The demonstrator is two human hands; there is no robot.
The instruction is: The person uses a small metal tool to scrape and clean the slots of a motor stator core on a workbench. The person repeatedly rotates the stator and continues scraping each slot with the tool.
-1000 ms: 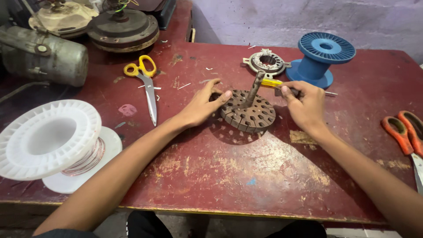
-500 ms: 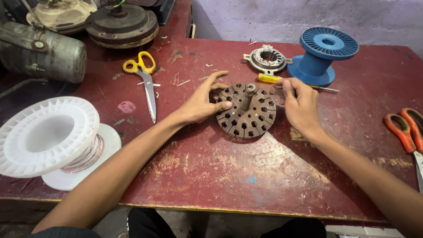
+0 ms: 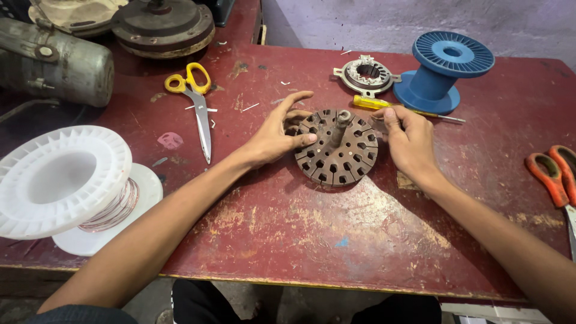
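Bench: worn red table, tools scattered around.
Part: rusty slotted rotor core lies flat, shaft up, mid-table.
Left hand: my fingers spread, thumb pressing its rim.
Right hand: fingers curled on opposite edge.
Tip: I'd grip both sides evenly, keeping it flat.

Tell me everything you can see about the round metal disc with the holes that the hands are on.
The metal disc is round, brown and rusty-looking, with a ring of slots near its edge and a short shaft standing up from its centre. It lies flat on the red table, near the middle. The left hand touches its left edge with thumb and fingers; the right hand touches its right edge. A yellow screwdriver lies just behind it.
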